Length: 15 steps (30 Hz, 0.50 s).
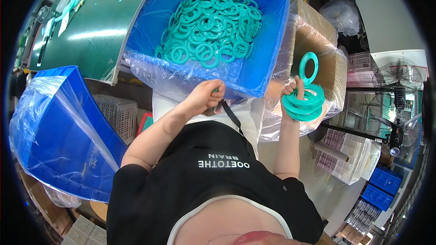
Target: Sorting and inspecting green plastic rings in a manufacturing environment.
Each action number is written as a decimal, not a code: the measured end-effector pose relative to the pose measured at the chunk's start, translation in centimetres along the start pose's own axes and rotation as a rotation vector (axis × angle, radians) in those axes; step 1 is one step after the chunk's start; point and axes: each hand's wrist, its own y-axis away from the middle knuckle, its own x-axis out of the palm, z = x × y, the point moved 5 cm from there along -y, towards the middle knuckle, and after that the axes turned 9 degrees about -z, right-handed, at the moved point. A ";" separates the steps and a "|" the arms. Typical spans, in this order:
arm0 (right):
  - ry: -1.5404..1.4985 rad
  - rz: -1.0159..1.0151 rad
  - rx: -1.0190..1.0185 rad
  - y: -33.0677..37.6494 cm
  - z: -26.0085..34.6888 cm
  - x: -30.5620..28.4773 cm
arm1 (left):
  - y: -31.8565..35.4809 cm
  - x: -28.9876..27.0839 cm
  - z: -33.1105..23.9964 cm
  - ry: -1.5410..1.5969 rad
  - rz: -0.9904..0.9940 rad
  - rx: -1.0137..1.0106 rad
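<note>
A blue plastic bin (268, 41) lined with clear film is sitting in the upper middle of the frame, and a heap of teal rings (210, 25) is lying inside it, piled toward its far wall. To the right of it a brown cardboard box (318, 50), also lined with clear film, is standing open. A second blue bin (59, 127), wrapped in a clear bag, is tilting at the left of the frame, with a grey slotted crate (116, 115) just beside it. In the upper left a green counter (100, 22) is carrying some pale strips and small scraps. At the right edge a black standing fan (399, 79) is showing, with white slotted crates (352, 154) and small blue crates (383, 186) below it.

The left hand (204, 97) is reaching forward to the near edge of the middle bin, its fingers curled shut, pinching something small and teal against the film lining; what it is cannot be made out. The right hand (293, 93) is lifting at the right of centre, forearm upright, its fingers closing around a stack of teal rings (305, 104), while one more single ring (309, 67) is standing on edge above the stack, propped by the fingertips, in front of the cardboard box.
</note>
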 end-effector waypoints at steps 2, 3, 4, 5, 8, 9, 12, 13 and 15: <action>0.275 0.173 -0.170 -0.2 -0.3 0.6 | 0.7 0.5 0.1 0.027 0.070 -0.032; 0.307 0.366 -0.224 0.6 -1.0 1.5 | 0.9 0.9 0.1 0.045 0.114 -0.020; 0.362 0.466 -0.191 1.2 -2.1 2.3 | 1.0 1.0 0.3 0.045 0.110 -0.019; 0.452 0.355 -0.124 2.3 -3.4 1.7 | 1.1 1.2 0.5 0.050 0.121 -0.014; 0.764 0.239 -0.060 4.2 -5.8 2.4 | 1.6 1.1 0.6 0.031 0.071 0.014; 0.830 0.269 -0.065 4.6 -6.3 3.0 | 1.7 0.9 0.6 -0.015 0.024 0.023; 0.863 0.195 0.073 5.0 -7.4 3.6 | 2.1 0.2 0.1 -0.074 -0.120 0.079; 0.829 0.238 0.029 5.3 -7.3 4.1 | 2.1 0.0 -0.2 -0.085 -0.165 0.110; 0.799 0.234 -0.012 5.8 -7.0 4.6 | 2.2 0.1 -0.5 -0.088 -0.182 0.134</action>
